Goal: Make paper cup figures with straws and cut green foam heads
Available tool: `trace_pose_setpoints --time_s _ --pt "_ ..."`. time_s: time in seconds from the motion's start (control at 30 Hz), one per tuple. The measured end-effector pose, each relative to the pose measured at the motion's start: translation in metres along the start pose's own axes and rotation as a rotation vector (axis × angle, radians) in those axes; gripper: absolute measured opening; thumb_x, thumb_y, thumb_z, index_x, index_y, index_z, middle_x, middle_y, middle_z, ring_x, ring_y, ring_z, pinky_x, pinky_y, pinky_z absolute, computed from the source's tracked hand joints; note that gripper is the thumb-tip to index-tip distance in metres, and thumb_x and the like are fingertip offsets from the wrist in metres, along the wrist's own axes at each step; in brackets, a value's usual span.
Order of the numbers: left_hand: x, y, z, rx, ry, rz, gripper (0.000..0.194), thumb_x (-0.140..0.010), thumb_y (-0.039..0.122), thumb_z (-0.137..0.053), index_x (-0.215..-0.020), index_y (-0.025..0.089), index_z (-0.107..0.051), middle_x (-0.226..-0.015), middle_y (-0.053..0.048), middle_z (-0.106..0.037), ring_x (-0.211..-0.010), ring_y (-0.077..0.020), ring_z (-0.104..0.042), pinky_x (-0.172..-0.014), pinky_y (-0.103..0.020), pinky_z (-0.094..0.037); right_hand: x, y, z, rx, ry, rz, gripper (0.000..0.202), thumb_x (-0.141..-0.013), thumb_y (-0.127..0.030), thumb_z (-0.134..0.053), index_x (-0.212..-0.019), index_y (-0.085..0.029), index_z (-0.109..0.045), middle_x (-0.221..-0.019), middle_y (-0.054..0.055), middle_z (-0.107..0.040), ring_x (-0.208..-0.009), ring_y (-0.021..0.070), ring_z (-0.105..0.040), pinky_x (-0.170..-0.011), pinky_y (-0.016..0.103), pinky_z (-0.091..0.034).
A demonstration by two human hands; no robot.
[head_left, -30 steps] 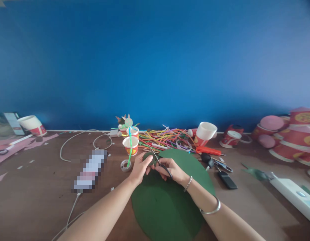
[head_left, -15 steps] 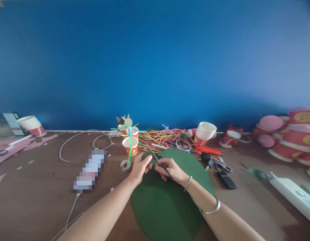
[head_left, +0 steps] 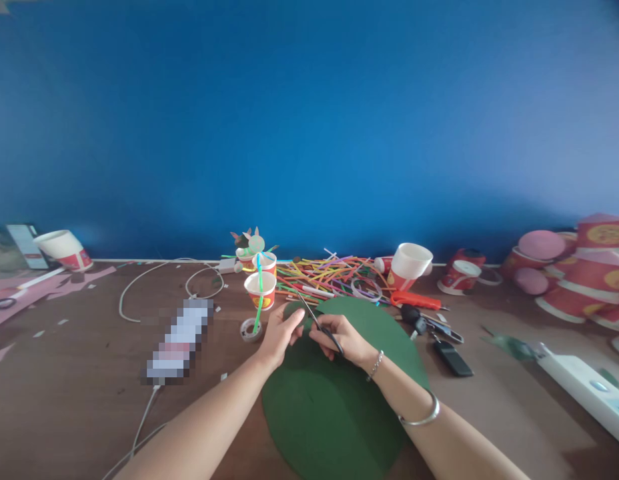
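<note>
**Blue wall (head_left: pixel 309 127), brown tabletop (head_left: pixel 79 413), scissors (head_left: pixel 308 308) beside a small green piece (head_left: pixel 292 309)**

Plain blue across the upper frame; below, a tabletop dotted with paper scraps (head_left: pixel 38 334) at left. Pinches the small green piece near mid-frame with the left hand (head_left: pixel 281 333), thumb on top and fingers curled under, probably to keep thin material steady. Grips the scissors by the dark handles in the right hand (head_left: pixel 345 337), just to the right, blades slanting up and left toward the left thumb, likely for fine control. Contact between blades and piece: impossible to tell from this angle.

Beneath both hands, through the lower centre, a large green sheet (head_left: pixel 339 407) with a rounded edge (much the same shade as the pinched piece). Left of centre, a red-and-white paper cup (head_left: pixel 253 285) with a green straw (head_left: pixel 260 288) upright across the front, near a tape roll (head_left: pixel 247 331). Behind, at the foot of the wall, a heap of coloured sticks (head_left: pixel 322 277), perhaps set back for elbow room. Right of centre, an orange-handled tool (head_left: pixel 417 301) and a black fob (head_left: pixel 453 358); at lower right, a white power strip (head_left: pixel 584 380). Left, a blurred phone (head_left: pixel 182 340) on a white cable (head_left: pixel 145 417), presumably placed to suit the lead.
</note>
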State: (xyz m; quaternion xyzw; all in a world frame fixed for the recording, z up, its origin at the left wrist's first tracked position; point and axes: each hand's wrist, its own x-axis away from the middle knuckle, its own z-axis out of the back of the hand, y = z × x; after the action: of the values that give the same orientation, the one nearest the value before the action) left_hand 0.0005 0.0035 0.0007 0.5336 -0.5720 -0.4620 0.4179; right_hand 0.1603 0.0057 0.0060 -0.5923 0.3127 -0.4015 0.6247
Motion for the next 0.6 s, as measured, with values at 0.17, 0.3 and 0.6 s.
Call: trace_pose_setpoints --time_s 0.17,0.3,0.6 --pt "0.0004 0.0011 -0.0005 -0.005 -0.015 0.007 0.031 -0.074 0.043 -0.065 -0.067 0.016 -0.051 -0.045 0.007 -0.045 -0.036 -0.0033 -0.032 -0.033 -0.015 -0.02 -0.0002 0.0006 -0.0006 -0.023 -0.009 -0.013 0.035 -0.067 -0.045 -0.071 -0.072 -0.014 -0.055 -0.045 -0.005 -0.053 -0.038 0.0066 -0.047 -0.038 0.017 -0.039" --pt "0.0004 0.002 -0.0004 -0.019 -0.036 0.017 0.031 -0.073 0.043 -0.065 -0.068 0.016 -0.052 -0.045 0.007 -0.045 -0.036 -0.0037 -0.032 -0.033 -0.016 -0.019 -0.0007 0.0016 -0.0006 -0.027 -0.011 -0.004 0.035 -0.067 -0.045 -0.071 -0.073 -0.014 -0.056 -0.046 -0.005 -0.053 -0.039 0.0067 -0.047 -0.039 0.017 -0.04" --pt "0.0 0.0017 -0.0001 -0.008 -0.024 0.011 0.031 -0.073 0.041 -0.065 -0.066 0.016 -0.049 -0.044 0.008 -0.041 -0.036 -0.0036 -0.03 -0.034 -0.016 -0.017 -0.0008 0.0026 0.0008 -0.021 -0.003 0.006 0.031 -0.068 -0.041 -0.07 -0.07 -0.015 -0.054 -0.042 -0.006 -0.05 -0.035 0.0059 -0.043 -0.035 0.017 -0.036"
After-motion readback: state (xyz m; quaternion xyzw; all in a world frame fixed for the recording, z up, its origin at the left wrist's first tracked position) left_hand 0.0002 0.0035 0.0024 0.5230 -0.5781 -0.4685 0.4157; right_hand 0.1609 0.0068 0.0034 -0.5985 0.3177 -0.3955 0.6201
